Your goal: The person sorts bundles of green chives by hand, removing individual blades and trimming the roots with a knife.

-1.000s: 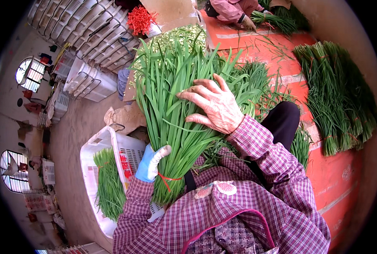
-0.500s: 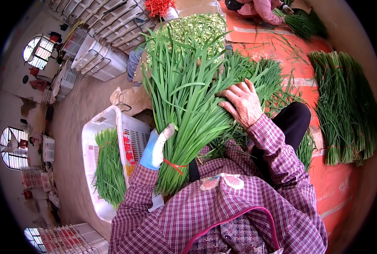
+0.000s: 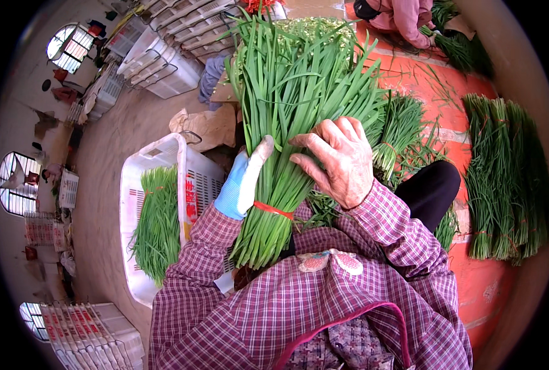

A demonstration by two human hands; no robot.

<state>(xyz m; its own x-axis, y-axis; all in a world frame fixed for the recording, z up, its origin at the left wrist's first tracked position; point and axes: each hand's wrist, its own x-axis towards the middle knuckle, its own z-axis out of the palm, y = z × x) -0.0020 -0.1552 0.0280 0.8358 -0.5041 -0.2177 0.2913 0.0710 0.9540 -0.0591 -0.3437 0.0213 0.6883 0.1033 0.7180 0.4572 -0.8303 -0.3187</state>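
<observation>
A big bunch of green garlic chives (image 3: 293, 86) leans up in front of my body, its leaves fanning away from me and its cut ends near my chest. A red band (image 3: 273, 209) ties it near the lower end. My left hand (image 3: 245, 179), in a white and blue glove, is closed around the bunch's left side just above the band, thumb on top. Bare, my right hand (image 3: 339, 160) lies over the bunch's right side with thumb and forefinger apart. Its other fingers are bent, and nothing shows gripped between them.
On my left stands a white plastic crate (image 3: 182, 179) holding a chive bundle (image 3: 157, 216). Another tied bundle (image 3: 394, 135) lies right of my bunch. Several bundles (image 3: 505, 179) line the red floor sheet (image 3: 484, 290) at far right. A co-worker (image 3: 404, 21) handles chives at the back.
My right hand has moved left and nearer over the bunch. The bunch now stands more upright, showing more of its red band. A tied bundle behind it has come into view.
</observation>
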